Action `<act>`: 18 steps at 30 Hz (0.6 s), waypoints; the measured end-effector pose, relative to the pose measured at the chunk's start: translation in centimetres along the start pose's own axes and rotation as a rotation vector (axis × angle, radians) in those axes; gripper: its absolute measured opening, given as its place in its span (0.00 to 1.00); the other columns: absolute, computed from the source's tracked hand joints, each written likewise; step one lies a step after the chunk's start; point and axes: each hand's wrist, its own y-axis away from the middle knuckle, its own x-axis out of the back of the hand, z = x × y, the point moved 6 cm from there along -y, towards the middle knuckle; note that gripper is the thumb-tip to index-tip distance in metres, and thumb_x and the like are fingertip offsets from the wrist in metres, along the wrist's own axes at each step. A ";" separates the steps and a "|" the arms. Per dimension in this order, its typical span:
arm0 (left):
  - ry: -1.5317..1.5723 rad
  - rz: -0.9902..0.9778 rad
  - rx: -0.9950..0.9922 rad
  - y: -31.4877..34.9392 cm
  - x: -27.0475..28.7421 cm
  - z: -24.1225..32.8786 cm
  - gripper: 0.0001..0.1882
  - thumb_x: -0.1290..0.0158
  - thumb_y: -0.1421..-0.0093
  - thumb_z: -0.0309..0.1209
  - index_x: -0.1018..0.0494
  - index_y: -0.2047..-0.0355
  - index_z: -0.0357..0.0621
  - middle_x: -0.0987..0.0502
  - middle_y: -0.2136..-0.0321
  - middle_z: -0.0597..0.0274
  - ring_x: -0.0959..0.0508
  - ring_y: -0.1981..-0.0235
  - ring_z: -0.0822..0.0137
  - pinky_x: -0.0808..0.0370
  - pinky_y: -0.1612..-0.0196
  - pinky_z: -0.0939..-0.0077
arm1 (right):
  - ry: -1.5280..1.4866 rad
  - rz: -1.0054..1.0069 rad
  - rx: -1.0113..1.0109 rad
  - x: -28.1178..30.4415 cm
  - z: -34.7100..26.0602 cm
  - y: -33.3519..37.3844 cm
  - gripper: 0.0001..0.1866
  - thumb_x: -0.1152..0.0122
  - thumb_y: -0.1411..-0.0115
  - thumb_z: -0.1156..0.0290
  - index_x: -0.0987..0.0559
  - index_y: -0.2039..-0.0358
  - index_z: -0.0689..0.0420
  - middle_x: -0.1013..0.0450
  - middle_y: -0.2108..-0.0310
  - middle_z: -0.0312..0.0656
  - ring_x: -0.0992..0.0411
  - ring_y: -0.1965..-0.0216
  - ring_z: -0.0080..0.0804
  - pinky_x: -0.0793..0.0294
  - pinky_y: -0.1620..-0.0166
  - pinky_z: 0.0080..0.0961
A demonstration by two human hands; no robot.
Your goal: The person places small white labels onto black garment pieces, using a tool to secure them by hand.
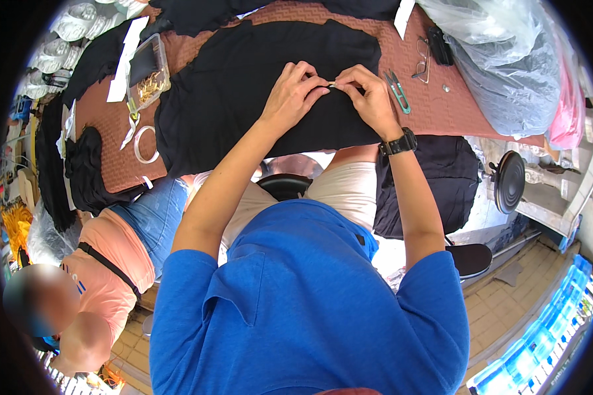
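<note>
A black cloth garment [244, 79] lies spread over the table in front of me. Above its middle, my left hand [291, 97] and my right hand [370, 99] meet, fingertips nearly touching. Each is closed in a pinch. A tiny pale and dark bit shows between the fingertips, too small to name. A black watch [398, 141] is on my right wrist. Just right of that hand lies a pair of thread snips [398, 92] with green handles. To the left stands a clear plastic box [161, 59] holding small gold-coloured pins [150, 87].
The table [478, 118] has a brown textured cover. Eyeglasses [423, 62] and a black case [440, 46] lie at right, beside large plastic-wrapped bundles [507, 72]. A tape roll [138, 143] and black cloth [89, 164] are at left. A person [115, 250] in a peach shirt sits there.
</note>
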 end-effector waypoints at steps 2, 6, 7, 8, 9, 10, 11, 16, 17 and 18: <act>-0.014 -0.004 0.006 0.0 0.0 0.0 0.08 0.36 0.43 0.33 0.17 0.63 0.46 0.27 0.62 0.64 0.28 0.62 0.63 0.26 0.55 0.67 | -0.163 0.094 -0.099 0.4 0.9 0.3 0.02 0.37 0.40 0.82 0.20 0.67 0.62 0.21 0.67 0.38 0.23 0.66 0.27 0.24 0.60 0.24; 0.000 -0.029 0.038 0.2 0.2 -0.4 0.10 0.37 0.42 0.33 0.18 0.60 0.46 0.26 0.59 0.62 0.27 0.59 0.60 0.27 0.52 0.66 | -0.433 0.300 -0.236 0.9 1.7 -0.3 0.04 0.35 0.36 0.78 0.21 0.62 0.62 0.20 0.66 0.38 0.24 0.63 0.19 0.25 0.58 0.17; 0.056 -0.025 0.048 0.3 0.4 -0.5 0.12 0.37 0.42 0.33 0.19 0.58 0.45 0.26 0.58 0.60 0.27 0.57 0.58 0.27 0.51 0.64 | -0.448 0.302 -0.231 0.6 1.0 -0.8 0.05 0.35 0.37 0.78 0.21 0.62 0.62 0.20 0.66 0.38 0.24 0.64 0.19 0.25 0.58 0.17; 0.111 -0.020 0.058 0.5 0.7 -0.5 0.14 0.36 0.43 0.33 0.20 0.57 0.44 0.25 0.57 0.59 0.27 0.55 0.56 0.27 0.50 0.63 | -0.464 0.302 -0.225 0.2 0.3 -1.4 0.05 0.34 0.37 0.77 0.21 0.61 0.62 0.20 0.66 0.38 0.24 0.64 0.19 0.25 0.58 0.17; 0.161 -0.018 0.066 0.7 1.4 -0.6 0.16 0.36 0.43 0.33 0.21 0.55 0.43 0.25 0.56 0.58 0.27 0.54 0.54 0.28 0.49 0.62 | -0.535 0.260 -0.224 -1.0 -0.4 -2.2 0.06 0.32 0.38 0.77 0.20 0.62 0.61 0.20 0.66 0.38 0.23 0.65 0.20 0.24 0.58 0.18; 0.256 -0.075 0.134 1.3 1.8 -0.8 0.20 0.37 0.43 0.33 0.25 0.50 0.44 0.25 0.53 0.56 0.27 0.50 0.50 0.29 0.45 0.59 | -0.554 0.220 -0.227 -2.2 -1.3 -2.9 0.06 0.32 0.39 0.77 0.20 0.62 0.61 0.20 0.66 0.38 0.23 0.65 0.20 0.23 0.58 0.18; 0.203 -0.022 0.130 2.2 3.1 -0.4 0.21 0.37 0.42 0.33 0.25 0.49 0.44 0.25 0.52 0.56 0.27 0.50 0.50 0.30 0.45 0.59 | -0.572 0.177 -0.230 -3.6 -2.4 -3.5 0.06 0.32 0.39 0.77 0.20 0.63 0.61 0.20 0.66 0.38 0.23 0.65 0.20 0.23 0.58 0.18; -0.207 0.157 0.211 8.1 9.4 0.0 0.14 0.38 0.42 0.31 0.22 0.56 0.44 0.22 0.58 0.59 0.25 0.54 0.56 0.30 0.53 0.65 | -0.540 -0.016 -0.174 -12.3 -5.9 -7.8 0.06 0.30 0.40 0.74 0.19 0.64 0.60 0.19 0.67 0.37 0.23 0.65 0.20 0.22 0.59 0.20; -0.198 0.193 0.262 9.4 10.4 -0.4 0.12 0.38 0.42 0.31 0.21 0.58 0.44 0.22 0.61 0.60 0.25 0.56 0.57 0.30 0.54 0.66 | -0.527 -0.068 -0.184 -14.5 -6.6 -9.0 0.07 0.30 0.41 0.73 0.18 0.64 0.60 0.19 0.68 0.37 0.23 0.66 0.20 0.23 0.59 0.20; -0.192 0.234 0.320 10.7 11.2 -0.6 0.10 0.38 0.42 0.31 0.21 0.60 0.44 0.21 0.64 0.61 0.24 0.59 0.59 0.31 0.56 0.68 | -0.516 -0.130 -0.194 -16.9 -7.2 -10.2 0.08 0.29 0.42 0.71 0.17 0.65 0.60 0.19 0.68 0.37 0.23 0.66 0.20 0.23 0.59 0.21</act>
